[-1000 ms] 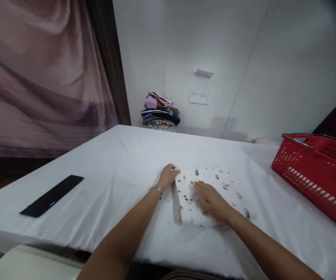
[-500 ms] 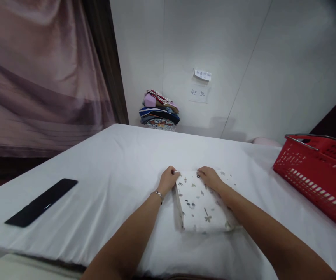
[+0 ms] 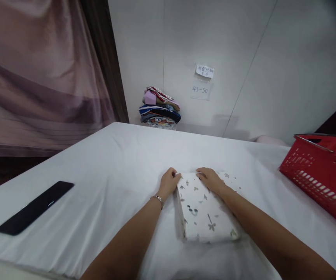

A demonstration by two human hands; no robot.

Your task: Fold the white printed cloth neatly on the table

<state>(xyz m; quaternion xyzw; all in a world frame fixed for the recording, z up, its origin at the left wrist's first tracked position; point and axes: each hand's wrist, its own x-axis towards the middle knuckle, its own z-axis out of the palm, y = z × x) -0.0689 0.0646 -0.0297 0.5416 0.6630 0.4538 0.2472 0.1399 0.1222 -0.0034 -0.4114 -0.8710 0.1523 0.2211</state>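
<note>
A folded white cloth with small dark prints (image 3: 204, 212) lies on the white-covered table (image 3: 121, 171) in front of me. My left hand (image 3: 168, 182), a bracelet on its wrist, is curled on the cloth's far left corner and pinches it. My right hand (image 3: 210, 179) rests on the cloth's far edge, fingers bent over the fold and gripping it. Both forearms reach in from the bottom of the view.
A red plastic basket (image 3: 321, 175) with a metal handle stands at the table's right edge. A flat black device (image 3: 34, 208) lies near the left front edge. A stack of folded clothes (image 3: 160, 111) sits at the far edge against the wall, under two paper labels (image 3: 200, 88).
My right hand slid from the cloth's middle to its far edge. The cloth looks narrower and thicker than a second ago. My left hand stayed on its corner.
</note>
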